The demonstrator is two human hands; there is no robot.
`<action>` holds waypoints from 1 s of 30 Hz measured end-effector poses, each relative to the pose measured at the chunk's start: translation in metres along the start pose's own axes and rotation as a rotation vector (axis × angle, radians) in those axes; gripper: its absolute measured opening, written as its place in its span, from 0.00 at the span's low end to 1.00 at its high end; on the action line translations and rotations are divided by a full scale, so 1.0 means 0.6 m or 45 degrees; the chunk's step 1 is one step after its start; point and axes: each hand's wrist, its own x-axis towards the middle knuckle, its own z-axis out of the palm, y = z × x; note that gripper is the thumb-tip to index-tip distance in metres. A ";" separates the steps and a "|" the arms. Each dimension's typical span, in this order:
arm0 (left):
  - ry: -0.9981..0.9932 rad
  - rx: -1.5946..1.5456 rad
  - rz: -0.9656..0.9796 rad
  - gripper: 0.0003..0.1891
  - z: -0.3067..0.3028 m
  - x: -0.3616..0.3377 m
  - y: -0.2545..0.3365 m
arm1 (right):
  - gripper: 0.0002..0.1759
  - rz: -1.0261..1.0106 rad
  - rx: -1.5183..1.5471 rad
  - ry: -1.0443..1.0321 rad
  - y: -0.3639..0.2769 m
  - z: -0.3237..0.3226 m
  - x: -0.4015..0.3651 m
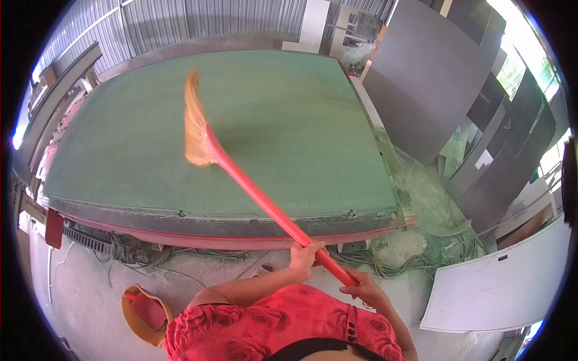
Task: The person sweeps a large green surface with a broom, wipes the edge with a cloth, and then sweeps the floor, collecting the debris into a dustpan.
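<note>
A broom with a red handle [259,197] and tan bristles [195,123] reaches over a large green flat-topped table [289,120]. Its bristles are over the left-middle part of the green surface; whether they touch it I cannot tell. My left hand [303,259] is wrapped round the lower part of the handle, just in front of the table's near edge. Close to the handle's end, my right hand [365,289] grips it too, a little to the right and nearer my body.
A yellow basin [147,314] with something red inside stands on the floor at lower left. Cables [391,265] lie along the table's base. Grey panels [421,78] lean at the right, above a white panel [494,292]. A metal beam [57,99] runs along the left.
</note>
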 end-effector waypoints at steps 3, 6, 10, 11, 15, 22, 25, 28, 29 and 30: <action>0.085 -0.016 -0.150 0.07 0.028 0.011 -0.039 | 0.34 -0.002 -0.014 0.102 0.017 -0.013 -0.023; 0.009 0.120 -0.287 0.07 0.070 0.008 -0.099 | 0.34 0.134 0.058 0.240 0.027 -0.003 -0.092; -0.345 0.338 -0.534 0.06 0.152 0.030 -0.157 | 0.32 0.139 0.273 0.598 0.076 0.009 -0.149; -0.408 0.370 -0.569 0.06 0.176 0.037 -0.164 | 0.33 0.131 0.357 0.707 0.085 0.013 -0.157; -0.593 0.245 -0.708 0.04 0.260 0.091 -0.227 | 0.31 0.049 0.470 0.987 0.106 0.040 -0.144; -0.681 0.296 -0.686 0.05 0.334 0.104 -0.198 | 0.28 -0.113 0.500 1.330 0.062 0.062 -0.089; -0.667 0.258 -0.579 0.07 0.328 0.086 -0.137 | 0.30 -0.196 0.486 1.294 0.048 0.061 -0.071; -0.478 0.176 -0.319 0.07 0.294 0.087 -0.062 | 0.31 -0.272 0.444 1.145 0.026 0.054 -0.040; -0.453 0.118 -0.195 0.08 0.277 0.095 -0.038 | 0.32 -0.306 0.402 1.054 0.015 0.050 -0.025; -0.426 0.059 -0.069 0.09 0.259 0.103 -0.013 | 0.32 -0.317 0.392 1.023 0.004 0.046 -0.007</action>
